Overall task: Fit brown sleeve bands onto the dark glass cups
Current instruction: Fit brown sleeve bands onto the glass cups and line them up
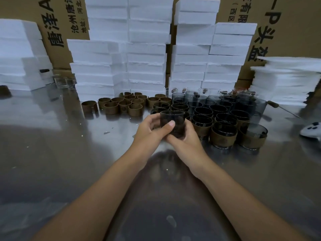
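I hold one dark glass cup [172, 119] upright above the metal table [69, 153], just in front of the cup cluster. My left hand [151, 130] grips its left side, thumb across the front. Curled round its lower right side and base is my right hand [185, 140]. Whether a band sits on this cup is hard to tell. Loose brown sleeve bands [128, 103] stand in a group behind and to the left. Several dark cups [217, 108] crowd the right, and the front ones [223, 136] wear brown bands.
Stacks of white foam boxes [145, 54] line the back, with cardboard cartons [286, 23] behind them. Clear glasses [65, 81] stand at the back left. A white object [311, 130] and a thin rod [284, 110] lie at the right edge.
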{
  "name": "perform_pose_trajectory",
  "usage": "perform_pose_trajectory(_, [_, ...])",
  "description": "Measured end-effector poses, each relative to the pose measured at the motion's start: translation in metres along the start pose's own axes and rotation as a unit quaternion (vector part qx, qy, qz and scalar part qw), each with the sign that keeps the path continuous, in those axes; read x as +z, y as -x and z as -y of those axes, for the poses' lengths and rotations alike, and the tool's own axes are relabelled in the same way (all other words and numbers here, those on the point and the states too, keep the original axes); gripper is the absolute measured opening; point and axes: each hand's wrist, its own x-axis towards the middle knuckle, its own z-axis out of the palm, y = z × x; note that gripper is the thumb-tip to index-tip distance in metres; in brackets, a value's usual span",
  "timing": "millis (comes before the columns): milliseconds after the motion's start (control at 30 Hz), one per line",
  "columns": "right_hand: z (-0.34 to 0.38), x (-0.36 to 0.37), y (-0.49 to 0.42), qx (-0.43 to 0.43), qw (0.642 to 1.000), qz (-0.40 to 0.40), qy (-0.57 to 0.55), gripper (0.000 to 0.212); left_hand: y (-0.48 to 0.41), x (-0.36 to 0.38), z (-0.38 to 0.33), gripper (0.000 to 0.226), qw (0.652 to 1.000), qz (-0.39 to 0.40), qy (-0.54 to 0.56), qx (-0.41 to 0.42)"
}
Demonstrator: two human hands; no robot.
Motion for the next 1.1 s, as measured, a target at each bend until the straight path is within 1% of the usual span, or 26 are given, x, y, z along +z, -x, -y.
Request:
perform_pose_trajectory(67, [-0.001, 0.0, -0.002, -0.004, 0.999, -0.022, 0.029, 0.047, -0.001, 0.002, 0.003, 0.038, 1.0, 0.003, -0.023, 0.007])
perform_pose_trajectory(167, [-0.007, -0.001, -0.003, -0.01, 0.998, -0.031, 0.056, 0.041, -0.002, 0.003, 0.006, 0.037, 0.999, 0.017, -0.039, 0.003])
perform_pose_trajectory(233, [-0.009, -0.002, -0.003, -0.015, 0.996, -0.041, 0.075, 0.04, -0.003, 0.004, 0.008, 0.037, 0.998, 0.02, -0.056, 0.015])
perform_pose_trajectory(367, [-0.009, -0.003, -0.005, -0.006, 0.997, -0.052, 0.061, 0.042, 0.003, 0.004, 0.004, 0.035, 0.986, -0.007, -0.129, 0.108])
perform_pose_trajectory(467, [-0.011, -0.004, -0.005, -0.005, 0.996, -0.058, 0.065, 0.044, 0.009, 0.003, 0.0, 0.036, 0.961, -0.013, -0.19, 0.199])
perform_pose_trajectory(533, [-0.011, -0.004, -0.006, -0.011, 0.994, -0.065, 0.089, 0.044, 0.013, 0.004, -0.003, 0.037, 0.947, -0.005, -0.222, 0.233])
perform_pose_trajectory(700, [-0.014, -0.004, -0.008, -0.018, 0.993, -0.073, 0.096, 0.041, 0.016, 0.006, -0.003, 0.04, 0.929, 0.03, -0.272, 0.247])
perform_pose_trajectory(800, [-0.014, -0.003, -0.009, -0.037, 0.992, -0.083, 0.083, 0.039, 0.015, 0.006, -0.002, 0.039, 0.928, 0.021, -0.272, 0.252])
perform_pose_trajectory(933, [-0.013, -0.002, -0.008, -0.054, 0.992, -0.095, 0.057, 0.042, 0.014, 0.005, 0.001, 0.037, 0.92, 0.004, -0.284, 0.269])
perform_pose_trajectory(1100, [-0.012, -0.001, -0.006, -0.065, 0.993, -0.085, 0.042, 0.045, 0.013, 0.003, 0.006, 0.039, 0.928, -0.017, -0.274, 0.252])
